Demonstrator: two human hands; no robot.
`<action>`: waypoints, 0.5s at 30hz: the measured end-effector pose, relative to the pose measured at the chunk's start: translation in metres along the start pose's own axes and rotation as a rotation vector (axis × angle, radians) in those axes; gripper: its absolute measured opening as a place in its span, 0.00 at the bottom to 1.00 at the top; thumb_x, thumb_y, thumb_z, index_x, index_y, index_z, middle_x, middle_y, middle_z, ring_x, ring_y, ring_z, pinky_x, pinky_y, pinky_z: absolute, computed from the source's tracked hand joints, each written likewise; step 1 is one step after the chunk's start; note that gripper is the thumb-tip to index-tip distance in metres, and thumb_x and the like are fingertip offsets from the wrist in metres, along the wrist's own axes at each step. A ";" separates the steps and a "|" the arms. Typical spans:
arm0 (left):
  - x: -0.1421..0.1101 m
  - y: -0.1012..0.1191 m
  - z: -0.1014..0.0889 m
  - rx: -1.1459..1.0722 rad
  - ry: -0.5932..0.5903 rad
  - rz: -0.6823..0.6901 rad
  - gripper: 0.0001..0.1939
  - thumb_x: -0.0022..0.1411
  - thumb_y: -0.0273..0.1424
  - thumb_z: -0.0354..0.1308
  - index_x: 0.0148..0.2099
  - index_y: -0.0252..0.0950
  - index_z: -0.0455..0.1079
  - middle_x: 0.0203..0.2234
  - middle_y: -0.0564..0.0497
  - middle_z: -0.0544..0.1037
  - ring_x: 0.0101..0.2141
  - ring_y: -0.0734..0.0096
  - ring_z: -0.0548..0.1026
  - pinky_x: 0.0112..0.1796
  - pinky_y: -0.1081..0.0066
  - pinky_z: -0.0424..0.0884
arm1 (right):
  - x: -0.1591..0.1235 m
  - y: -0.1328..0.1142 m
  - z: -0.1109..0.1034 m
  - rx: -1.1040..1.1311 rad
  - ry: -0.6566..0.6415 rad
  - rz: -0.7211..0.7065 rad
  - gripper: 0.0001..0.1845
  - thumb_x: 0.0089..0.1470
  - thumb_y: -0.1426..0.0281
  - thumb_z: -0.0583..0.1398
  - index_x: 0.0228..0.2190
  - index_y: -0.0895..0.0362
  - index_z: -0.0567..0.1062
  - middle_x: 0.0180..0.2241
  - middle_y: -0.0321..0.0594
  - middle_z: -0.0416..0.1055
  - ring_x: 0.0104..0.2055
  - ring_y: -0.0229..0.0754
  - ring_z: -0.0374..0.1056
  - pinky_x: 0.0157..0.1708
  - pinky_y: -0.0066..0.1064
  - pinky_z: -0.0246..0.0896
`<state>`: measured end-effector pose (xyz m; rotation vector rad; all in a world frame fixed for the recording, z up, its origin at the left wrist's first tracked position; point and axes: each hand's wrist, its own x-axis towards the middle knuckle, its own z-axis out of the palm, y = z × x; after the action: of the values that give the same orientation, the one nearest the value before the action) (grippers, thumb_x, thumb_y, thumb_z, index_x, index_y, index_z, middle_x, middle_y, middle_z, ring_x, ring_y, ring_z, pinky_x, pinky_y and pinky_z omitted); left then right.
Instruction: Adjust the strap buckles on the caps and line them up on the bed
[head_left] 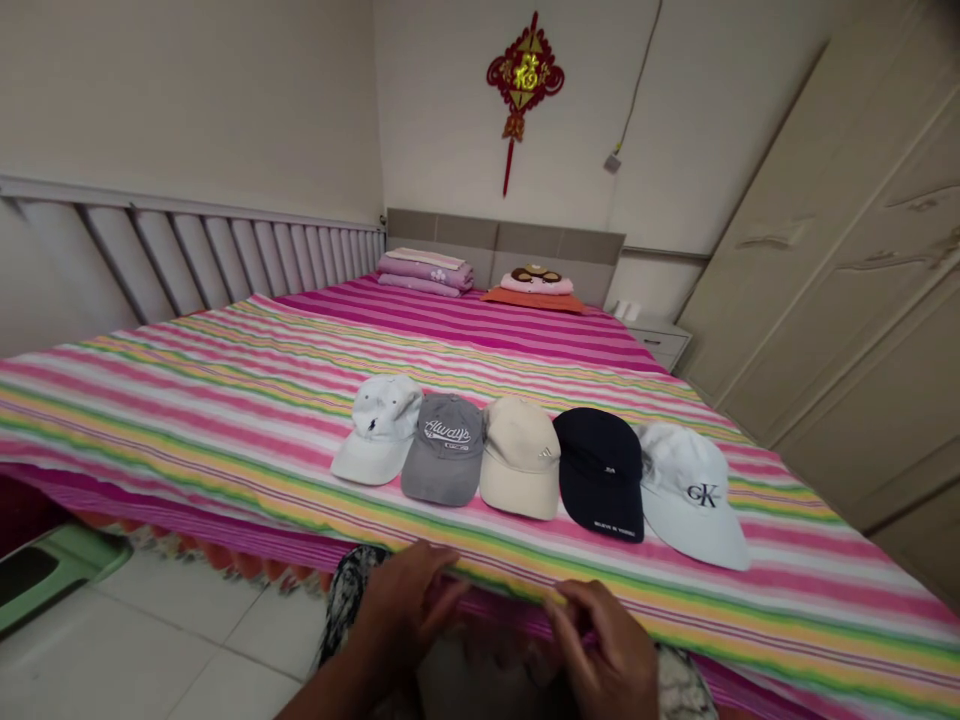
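Observation:
Several caps lie in a row on a striped bedsheet (pixel 225 400): a white cap (pixel 379 428), a grey cap (pixel 445 447), a beige cap (pixel 519 457), a navy cap (pixel 600 472) and a white cap with dark letters (pixel 690 492). Below them, at the bed's near edge, my left hand (pixel 409 600) rests with fingers curled on the sheet's hem. My right hand (pixel 607 645) pinches the same edge of the sheet, fingers closed. Neither hand touches a cap.
Folded pink bedding (pixel 427 270) and a pillow with a small cushion (pixel 536 285) lie at the headboard. A nightstand (pixel 660 338) and a tall wardrobe (pixel 847 280) stand at the right. A green stool (pixel 52 565) sits on the tiled floor at the left.

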<state>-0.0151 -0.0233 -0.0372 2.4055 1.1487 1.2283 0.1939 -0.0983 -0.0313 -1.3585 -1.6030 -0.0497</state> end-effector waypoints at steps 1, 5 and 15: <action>0.005 0.006 -0.006 0.037 0.113 0.022 0.11 0.49 0.33 0.59 0.38 0.38 0.70 0.15 0.53 0.69 0.18 0.74 0.66 0.24 0.74 0.60 | 0.005 -0.006 -0.009 -0.085 0.092 -0.059 0.10 0.48 0.70 0.58 0.36 0.58 0.70 0.18 0.34 0.65 0.18 0.35 0.61 0.21 0.25 0.55; 0.021 0.022 -0.021 0.007 0.304 -0.034 0.20 0.48 0.26 0.58 0.46 0.34 0.67 0.09 0.57 0.62 0.12 0.76 0.59 0.20 0.73 0.55 | 0.021 -0.022 -0.026 -0.321 0.264 -0.120 0.36 0.52 0.72 0.54 0.58 0.68 0.43 0.12 0.26 0.57 0.11 0.34 0.54 0.14 0.25 0.50; 0.042 0.022 -0.020 -0.450 0.177 -0.252 0.25 0.39 0.24 0.59 0.44 0.34 0.67 0.10 0.56 0.65 0.13 0.74 0.57 0.21 0.72 0.52 | 0.038 -0.018 -0.030 -0.354 0.290 -0.159 0.25 0.52 0.70 0.54 0.51 0.63 0.57 0.11 0.27 0.55 0.10 0.35 0.50 0.12 0.27 0.47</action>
<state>-0.0039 -0.0104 0.0117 1.7999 1.0440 1.4506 0.2036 -0.0947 0.0190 -1.4082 -1.4951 -0.6245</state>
